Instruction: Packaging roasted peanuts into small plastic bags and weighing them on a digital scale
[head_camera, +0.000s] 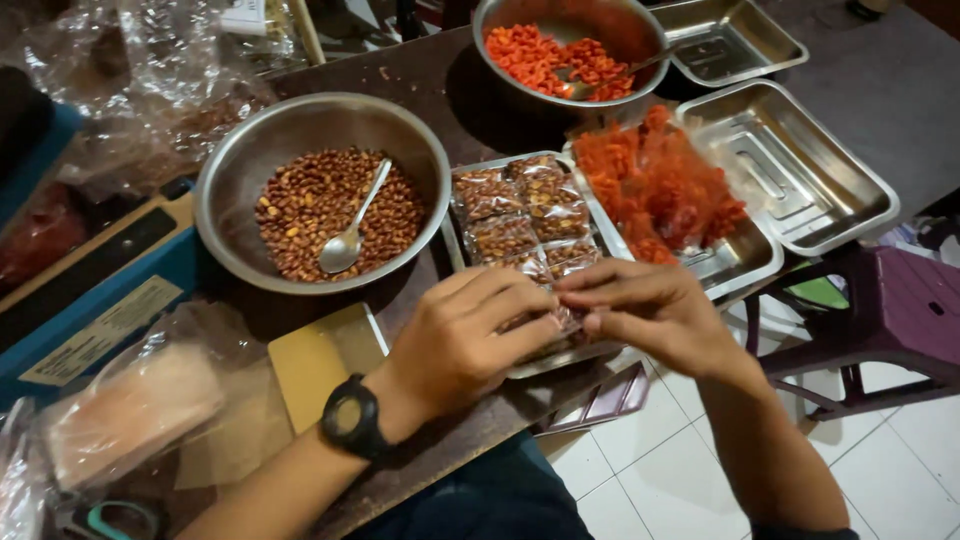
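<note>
Over the tray's near end, both hands pinched one small packet.

Left hand (462, 335) and right hand (650, 310) met fingertip to fingertip, closed narrowly on the packet (562, 318) above the tray (545, 362) of filled packets (520, 215); beyond stood a nut bowl (230, 170) with a spoon (350, 235), and a tray of orange snack bags (655, 185).

Both hands (560, 320) pinching a small nut packet (560, 318), nut bowl (230, 170) beside
</note>
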